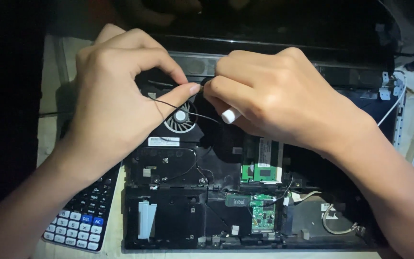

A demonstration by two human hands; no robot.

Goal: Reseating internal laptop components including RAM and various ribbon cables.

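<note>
Opened laptop chassis (178, 225) lay on table w/ internals exposed; scientific calculator (85, 218) at its left edge. Left hand (116, 96) pinched thin black wire (168, 104) btwn thumb & forefinger over cooling fan (180, 117). Right hand (283, 96) closed round white-tipped tool (230, 115), touching left thumb

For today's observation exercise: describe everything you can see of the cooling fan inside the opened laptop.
The cooling fan is round, with pale grey blades around a light hub, set in a black housing in the upper left of the opened laptop. Only its lower part shows; the left hand covers the rest. A thin black wire crosses over it, pinched by the left fingertips. A white label lies just below. Whether it spins cannot be told.
</note>
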